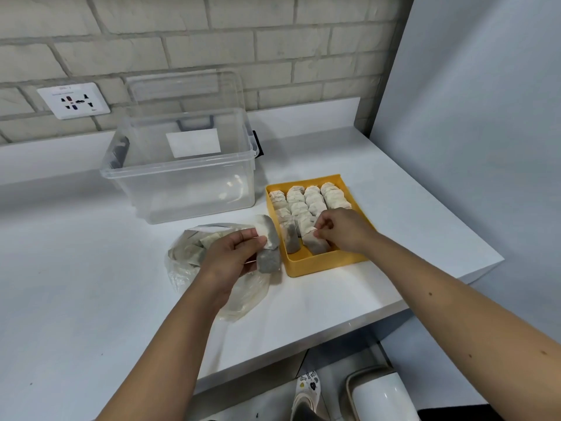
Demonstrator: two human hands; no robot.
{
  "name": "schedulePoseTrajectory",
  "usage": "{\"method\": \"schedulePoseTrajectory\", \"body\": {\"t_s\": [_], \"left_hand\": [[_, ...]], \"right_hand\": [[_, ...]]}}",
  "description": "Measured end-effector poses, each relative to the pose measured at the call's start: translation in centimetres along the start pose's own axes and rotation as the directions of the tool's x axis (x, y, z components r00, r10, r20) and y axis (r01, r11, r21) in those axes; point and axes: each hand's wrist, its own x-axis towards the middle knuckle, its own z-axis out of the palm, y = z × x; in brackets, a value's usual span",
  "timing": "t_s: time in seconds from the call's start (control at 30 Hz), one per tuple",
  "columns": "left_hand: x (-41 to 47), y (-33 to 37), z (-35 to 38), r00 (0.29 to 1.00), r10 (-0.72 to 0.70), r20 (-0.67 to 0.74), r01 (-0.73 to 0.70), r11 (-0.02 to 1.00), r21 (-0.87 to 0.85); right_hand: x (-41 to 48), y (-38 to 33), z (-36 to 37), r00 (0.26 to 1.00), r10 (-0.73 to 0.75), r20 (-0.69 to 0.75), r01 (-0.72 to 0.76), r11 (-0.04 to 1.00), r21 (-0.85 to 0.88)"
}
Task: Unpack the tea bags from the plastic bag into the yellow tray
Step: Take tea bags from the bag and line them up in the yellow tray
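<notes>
In the middle of the frame the left hand (232, 253) is curled around a few tea bags (268, 260) and holds them just above the open mouth of the plastic bag (185, 262). This bag lies crumpled on the white table (91, 299), left of the centre, and more tea bags are seen inside through its thin film. Just beside it on the right stands the yellow tray (318, 265). The upper part of the tray is filled with rows of tea bags (306, 199), packed close together. At the lower part of the tray the right hand (344, 229) pinches one tea bag (315, 245) by its top edge, between thumb and fingertips, and the bag stands inside the tray near the front wall. In the upper left part of the frame a clear box (182, 180) stands on the table, and behind it a wall socket (73, 100) sits on the brick wall.
</notes>
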Motion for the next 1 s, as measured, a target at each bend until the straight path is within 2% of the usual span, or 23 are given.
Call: {"method": "schedulePoseTrajectory", "body": {"t_s": [0.17,0.37,0.47,0.53,0.6,0.67,0.7,0.83,0.93,1.0], "left_hand": [[-0.1,-0.4,0.1,1.000,-0.016,-0.005,0.016,1.000,-0.019],[-0.3,-0.3,0.3,0.999,-0.023,0.024,0.024,0.999,-0.042],[-0.5,-0.1,0.4,0.999,-0.010,0.051,0.012,1.000,-0.026],[-0.6,0.2,0.5,0.998,0.002,0.064,-0.001,1.000,-0.010],[-0.6,0.5,0.8,0.997,0.010,0.071,-0.010,1.000,0.001],[-0.7,0.8,1.1,0.997,0.018,0.079,-0.019,1.000,0.006],[-0.7,0.9,1.2,0.996,0.025,0.082,-0.025,1.000,0.004],[-1.1,1.6,0.9,0.994,0.073,0.081,-0.071,0.997,-0.019],[-1.2,1.8,0.4,0.993,0.093,0.075,-0.090,0.995,-0.037],[-1.3,1.7,0.3,0.994,0.090,0.066,-0.087,0.995,-0.057]], "right_hand": [[0.5,-0.2,0.5,0.994,0.045,-0.104,-0.037,0.997,0.072],[1.2,-0.5,0.7,0.990,0.091,-0.109,-0.080,0.991,0.103],[0.8,-1.6,-0.2,0.977,0.030,-0.210,-0.016,0.997,0.070],[0.1,-3.1,-1.3,0.968,-0.036,-0.246,0.082,0.981,0.176],[-0.8,-5.2,-2.2,0.989,-0.109,-0.104,0.139,0.924,0.357],[-1.7,-6.8,-2.3,0.979,-0.185,0.085,0.130,0.889,0.440],[-1.9,-7.2,-2.3,0.972,-0.209,0.104,0.139,0.878,0.459],[-2.2,-7.3,-3.1,0.974,-0.223,-0.030,0.206,0.828,0.521],[-2.4,-7.0,-4.0,0.981,-0.192,0.031,0.136,0.790,0.598],[-2.9,-7.2,-3.9,0.981,-0.174,0.085,0.093,0.809,0.581]]}}
